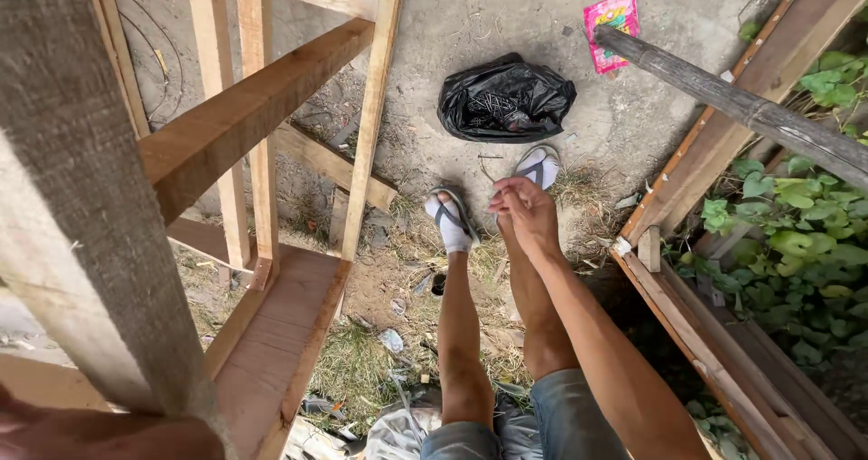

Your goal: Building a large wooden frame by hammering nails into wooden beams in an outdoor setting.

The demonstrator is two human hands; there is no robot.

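My right hand (524, 211) reaches down in front of my legs, above my feet in white socks and grey sandals (452, 220). Its fingers are pinched together, and I cannot make out anything between them. A black plastic bag (506, 98) lies open on the concrete just beyond my feet, with dark thin metal pieces inside. My left hand (81, 435) is a blurred shape at the bottom left corner, against a weathered grey wooden post (81, 198). Its fingers cannot be made out.
A frame of light wooden beams (262, 107) fills the left side. A dark weathered pole (741, 107) crosses the upper right above long planks (714, 333) and green plants (796, 234). A pink wrapper (612, 26) lies on the concrete. Dry grass and litter lie below.
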